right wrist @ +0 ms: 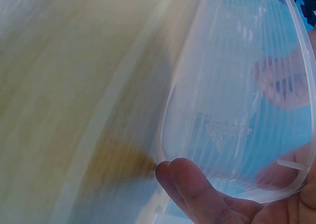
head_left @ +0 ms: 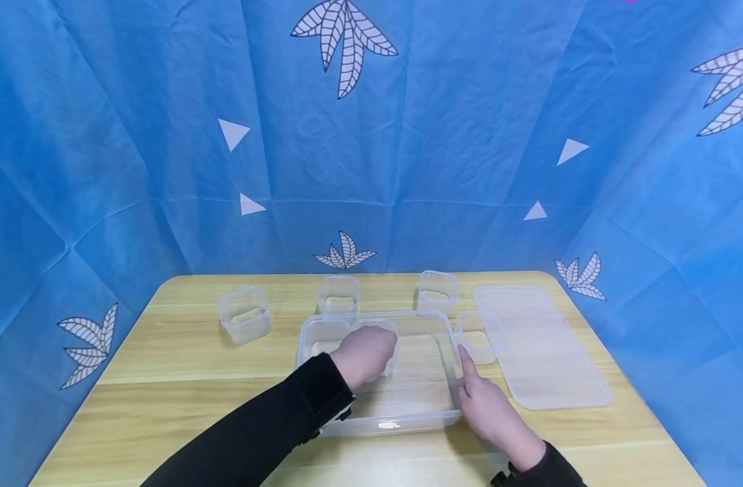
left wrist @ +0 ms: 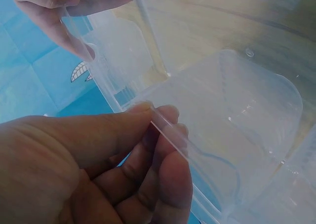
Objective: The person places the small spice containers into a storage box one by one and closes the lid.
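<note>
With our left hand we pinch the rim of a small clear container, thumb against fingers, inside the large clear box. Our right hand grips that box's side, index finger extended. Left of our left fingers sits a second container; right of our right fingers lies a translucent lid.

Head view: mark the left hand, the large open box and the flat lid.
Left hand [head_left: 365, 353], head view: its back.
Large open box [head_left: 402, 424], head view: front wall.
Flat lid [head_left: 545, 348], head view: middle.
</note>
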Demonstrator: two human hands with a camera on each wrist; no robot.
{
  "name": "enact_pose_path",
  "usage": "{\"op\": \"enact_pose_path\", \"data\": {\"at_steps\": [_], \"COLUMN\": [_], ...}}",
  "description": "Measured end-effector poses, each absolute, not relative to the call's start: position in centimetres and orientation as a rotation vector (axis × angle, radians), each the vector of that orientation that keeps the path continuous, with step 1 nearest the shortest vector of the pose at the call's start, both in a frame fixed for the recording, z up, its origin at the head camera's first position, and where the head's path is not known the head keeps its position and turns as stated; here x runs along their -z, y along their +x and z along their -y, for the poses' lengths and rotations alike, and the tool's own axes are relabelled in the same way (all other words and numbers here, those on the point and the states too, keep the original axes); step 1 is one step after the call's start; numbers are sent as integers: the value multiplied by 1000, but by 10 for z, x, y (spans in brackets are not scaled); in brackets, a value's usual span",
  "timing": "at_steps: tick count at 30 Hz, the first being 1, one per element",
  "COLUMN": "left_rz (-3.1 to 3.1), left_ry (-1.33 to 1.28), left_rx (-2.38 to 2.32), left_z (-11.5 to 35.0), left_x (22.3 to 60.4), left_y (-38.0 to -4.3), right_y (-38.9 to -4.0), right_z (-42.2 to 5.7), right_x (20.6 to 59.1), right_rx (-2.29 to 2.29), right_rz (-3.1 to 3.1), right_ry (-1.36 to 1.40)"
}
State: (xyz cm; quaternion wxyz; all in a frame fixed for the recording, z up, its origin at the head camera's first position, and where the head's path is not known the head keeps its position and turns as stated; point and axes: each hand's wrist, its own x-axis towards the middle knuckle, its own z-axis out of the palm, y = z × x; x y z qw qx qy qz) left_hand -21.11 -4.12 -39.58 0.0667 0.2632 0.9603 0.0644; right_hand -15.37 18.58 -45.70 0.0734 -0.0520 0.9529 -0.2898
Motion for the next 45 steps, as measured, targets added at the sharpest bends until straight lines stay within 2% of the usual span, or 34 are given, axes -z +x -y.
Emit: {"op": "enact_pose_path", "data": {"at_steps": [45], "left_rz": [-2917], "left_ry": [839], "left_rx": [-373], "left_z": [45], "left_x": [391], "left_y": [-211], "right_y": [-155], "right_z": [-186], "right_x": [457], "right_rx": [874], "right_rz": [-2856], "right_ry": [-158]}}
